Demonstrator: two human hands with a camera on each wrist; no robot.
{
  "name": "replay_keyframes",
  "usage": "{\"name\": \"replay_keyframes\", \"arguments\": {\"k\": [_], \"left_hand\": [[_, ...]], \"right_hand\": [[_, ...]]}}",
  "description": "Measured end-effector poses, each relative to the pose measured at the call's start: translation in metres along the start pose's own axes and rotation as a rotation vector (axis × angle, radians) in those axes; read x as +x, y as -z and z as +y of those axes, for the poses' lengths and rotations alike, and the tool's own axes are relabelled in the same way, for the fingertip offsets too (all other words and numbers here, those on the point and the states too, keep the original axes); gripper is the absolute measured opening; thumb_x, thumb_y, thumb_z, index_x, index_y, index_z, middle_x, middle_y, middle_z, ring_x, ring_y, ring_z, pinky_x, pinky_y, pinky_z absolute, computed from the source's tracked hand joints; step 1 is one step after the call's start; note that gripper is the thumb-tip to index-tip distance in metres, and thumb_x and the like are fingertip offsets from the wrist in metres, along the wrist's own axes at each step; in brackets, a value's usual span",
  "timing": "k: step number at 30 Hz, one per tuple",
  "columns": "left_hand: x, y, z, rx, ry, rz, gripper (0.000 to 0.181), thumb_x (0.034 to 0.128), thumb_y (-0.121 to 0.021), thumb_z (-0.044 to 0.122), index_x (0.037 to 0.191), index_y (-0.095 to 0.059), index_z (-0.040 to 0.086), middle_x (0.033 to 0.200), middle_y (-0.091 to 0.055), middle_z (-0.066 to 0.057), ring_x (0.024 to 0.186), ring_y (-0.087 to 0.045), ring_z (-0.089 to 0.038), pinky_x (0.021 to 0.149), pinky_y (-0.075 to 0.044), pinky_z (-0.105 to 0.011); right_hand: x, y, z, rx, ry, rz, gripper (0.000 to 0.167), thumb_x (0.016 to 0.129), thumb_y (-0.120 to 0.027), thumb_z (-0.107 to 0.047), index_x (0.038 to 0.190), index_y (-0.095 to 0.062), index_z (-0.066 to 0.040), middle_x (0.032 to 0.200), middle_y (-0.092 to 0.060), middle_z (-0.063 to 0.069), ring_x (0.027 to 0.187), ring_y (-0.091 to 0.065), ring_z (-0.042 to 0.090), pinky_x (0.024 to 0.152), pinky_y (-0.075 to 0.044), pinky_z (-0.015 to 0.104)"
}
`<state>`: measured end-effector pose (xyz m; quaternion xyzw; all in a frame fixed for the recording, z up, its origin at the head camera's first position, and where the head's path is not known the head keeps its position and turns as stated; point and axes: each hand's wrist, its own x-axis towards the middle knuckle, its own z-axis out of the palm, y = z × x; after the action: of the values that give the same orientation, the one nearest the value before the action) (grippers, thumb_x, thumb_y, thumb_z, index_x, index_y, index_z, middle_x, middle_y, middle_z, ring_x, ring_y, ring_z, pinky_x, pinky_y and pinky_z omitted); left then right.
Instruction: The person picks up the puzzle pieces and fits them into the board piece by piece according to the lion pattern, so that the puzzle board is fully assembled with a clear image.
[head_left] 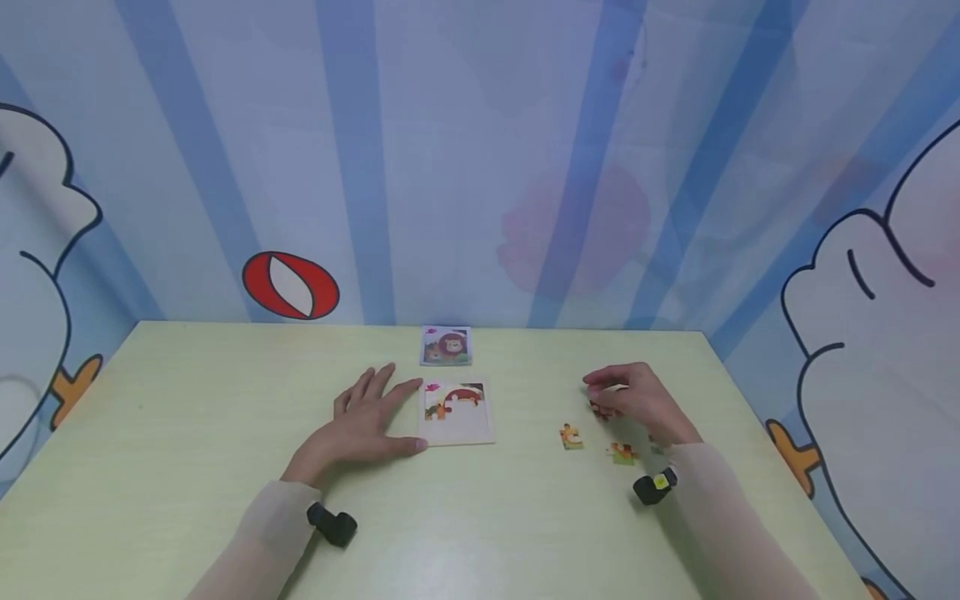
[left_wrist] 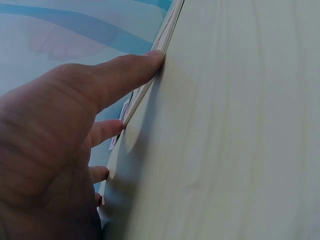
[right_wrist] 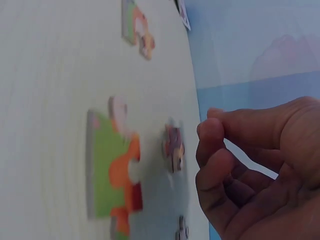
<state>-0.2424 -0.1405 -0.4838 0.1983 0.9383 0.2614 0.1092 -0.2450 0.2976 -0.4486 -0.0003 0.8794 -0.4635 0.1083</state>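
A square puzzle board (head_left: 457, 425) lies on the table with several pieces fitted along its top and left, the lower part bare white. My left hand (head_left: 367, 421) is spread flat at its left side; thumb and index fingertip touch the board's edge, as the left wrist view also shows. My right hand (head_left: 637, 400) hovers above loose puzzle pieces, fingers loosely bent, thumb tip close to index tip. Nothing shows between them. Below it is a brown puzzle piece (right_wrist: 174, 147); nearer the camera lies a green-and-orange puzzle piece (right_wrist: 110, 165).
A picture card (head_left: 446, 346) with a lion stands or lies behind the board, by the table's back edge. Another orange piece (head_left: 570, 436) lies right of the board. A greenish piece (head_left: 656, 446) is partly covered by my right wrist. A printed curtain (head_left: 450, 167) hangs behind the table.
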Motion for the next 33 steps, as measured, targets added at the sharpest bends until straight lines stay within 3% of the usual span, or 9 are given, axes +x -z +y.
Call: {"name": "replay_keyframes", "arguments": {"k": [6, 11, 16, 23, 33], "left_hand": [[-0.001, -0.001, 0.000, -0.002, -0.003, 0.003, 0.094, 0.0899, -0.076, 0.058, 0.169, -0.035, 0.027, 0.182, -0.010, -0.020, 0.166, -0.003, -0.051, 0.126, -0.010, -0.080], [-0.001, -0.004, -0.004, -0.040, -0.028, 0.020, 0.095, 0.0879, -0.077, 0.061, 0.168, -0.038, 0.027, 0.181, -0.010, -0.020, 0.166, -0.002, -0.052, 0.125, -0.008, -0.080], [0.001, -0.010, -0.011, -0.052, -0.050, 0.056, 0.095, 0.0872, -0.075, 0.067, 0.167, -0.038, 0.031, 0.181, -0.011, -0.017, 0.167, -0.003, -0.050, 0.124, -0.008, -0.079], [0.000, -0.008, -0.009, -0.053, -0.041, 0.041, 0.096, 0.0870, -0.077, 0.064, 0.167, -0.037, 0.031, 0.182, -0.010, -0.018, 0.166, -0.001, -0.051, 0.124, -0.008, -0.079], [0.000, -0.006, -0.006, -0.050, -0.016, 0.024, 0.095, 0.0881, -0.079, 0.055, 0.168, -0.037, 0.028, 0.182, -0.008, -0.017, 0.168, 0.001, -0.048, 0.126, -0.006, -0.078]], "right_hand": [[-0.003, 0.004, 0.009, -0.175, 0.008, 0.042, 0.035, 0.100, -0.070, -0.014, 0.134, -0.073, -0.006, 0.121, -0.075, 0.018, 0.098, -0.071, 0.022, 0.081, -0.057, 0.031], [-0.005, 0.007, 0.014, -0.249, -0.019, 0.020, 0.037, 0.101, -0.073, -0.021, 0.136, -0.073, -0.009, 0.126, -0.072, 0.017, 0.108, -0.067, 0.026, 0.081, -0.054, 0.032], [-0.006, 0.007, 0.015, -0.264, -0.025, -0.004, 0.041, 0.100, -0.076, -0.024, 0.138, -0.072, -0.011, 0.128, -0.069, 0.018, 0.109, -0.065, 0.029, 0.083, -0.053, 0.036], [-0.006, 0.004, 0.014, -0.283, -0.014, 0.008, 0.036, 0.100, -0.077, -0.025, 0.133, -0.074, -0.013, 0.129, -0.068, 0.019, 0.111, -0.065, 0.031, 0.089, -0.056, 0.043], [-0.005, 0.006, 0.011, -0.256, 0.013, 0.001, 0.030, 0.098, -0.079, -0.025, 0.123, -0.067, -0.016, 0.123, -0.069, 0.018, 0.098, -0.063, 0.027, 0.073, -0.049, 0.036]]}}
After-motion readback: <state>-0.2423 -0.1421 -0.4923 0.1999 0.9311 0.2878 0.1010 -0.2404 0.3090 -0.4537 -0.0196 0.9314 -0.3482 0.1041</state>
